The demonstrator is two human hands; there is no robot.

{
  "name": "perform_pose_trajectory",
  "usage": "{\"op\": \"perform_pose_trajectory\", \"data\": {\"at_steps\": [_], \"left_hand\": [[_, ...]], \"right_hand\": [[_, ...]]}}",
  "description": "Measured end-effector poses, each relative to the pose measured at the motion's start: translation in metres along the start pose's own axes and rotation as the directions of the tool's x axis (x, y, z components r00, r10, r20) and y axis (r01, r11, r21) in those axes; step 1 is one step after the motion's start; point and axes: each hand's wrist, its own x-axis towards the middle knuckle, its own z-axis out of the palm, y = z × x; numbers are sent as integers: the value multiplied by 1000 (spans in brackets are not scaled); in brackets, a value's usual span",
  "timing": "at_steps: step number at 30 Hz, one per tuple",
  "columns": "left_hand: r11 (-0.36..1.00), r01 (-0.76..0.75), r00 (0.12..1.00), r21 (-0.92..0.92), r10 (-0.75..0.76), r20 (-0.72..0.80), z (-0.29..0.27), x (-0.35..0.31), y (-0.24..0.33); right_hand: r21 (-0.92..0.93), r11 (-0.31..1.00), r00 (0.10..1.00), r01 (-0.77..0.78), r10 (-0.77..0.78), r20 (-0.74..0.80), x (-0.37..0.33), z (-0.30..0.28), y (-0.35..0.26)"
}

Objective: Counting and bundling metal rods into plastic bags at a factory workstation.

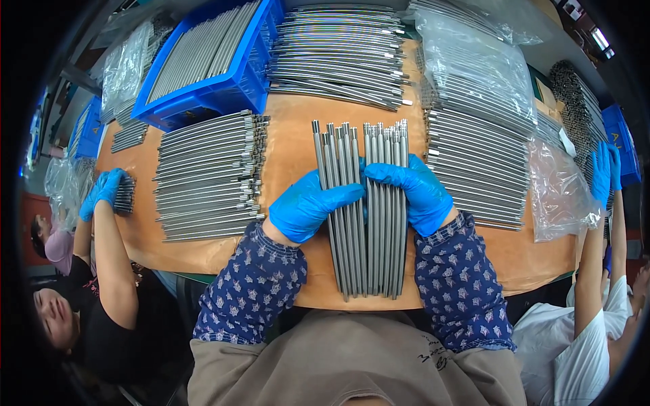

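Note:
Both my hands wear blue gloves and each grips a bundle of long metal rods, side by side over the near edge of the table. My left hand (pixel 308 206) wraps round the left bundle of rods (pixel 348 247), its thumb lying across the front. Around the right bundle of rods (pixel 386 250) my right hand (pixel 416 193) is closed, thumb also across the front. Both bundles point away from me, their stepped ends at the far side and slightly uneven. The fingers behind the rods are mostly hidden.
Rows of rods lie at left (pixel 206 179), right (pixel 477 166) and far middle (pixel 338 54) on the brown-covered table (pixel 291 139). A blue bin (pixel 233 98) holds more rods. Clear plastic bags (pixel 558 193) lie at right. Gloved co-workers' hands work at left (pixel 101 193) and right (pixel 602 172).

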Motion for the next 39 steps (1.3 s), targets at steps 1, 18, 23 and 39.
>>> {"op": "perform_pose_trajectory", "data": {"at_steps": [1, 18, 23, 39], "left_hand": [[1000, -1, 1000, 0, 1, -1, 1, 1, 0], [995, 64, 997, -75, -67, -31, -9, 3, -4], [997, -52, 998, 60, 54, -30, -4, 4, -3], [990, -19, 996, 138, 32, -88, -6, 3, 0]], "right_hand": [[7, 1000, 1000, 4, -4, 1, 0, 0, 0], [-53, 998, 998, -14, 10, -63, -3, 1, 0], [-49, 999, 998, 6, -8, -57, -2, 0, 0], [5, 1000, 996, 24, -24, -86, -5, 3, -1]]}}
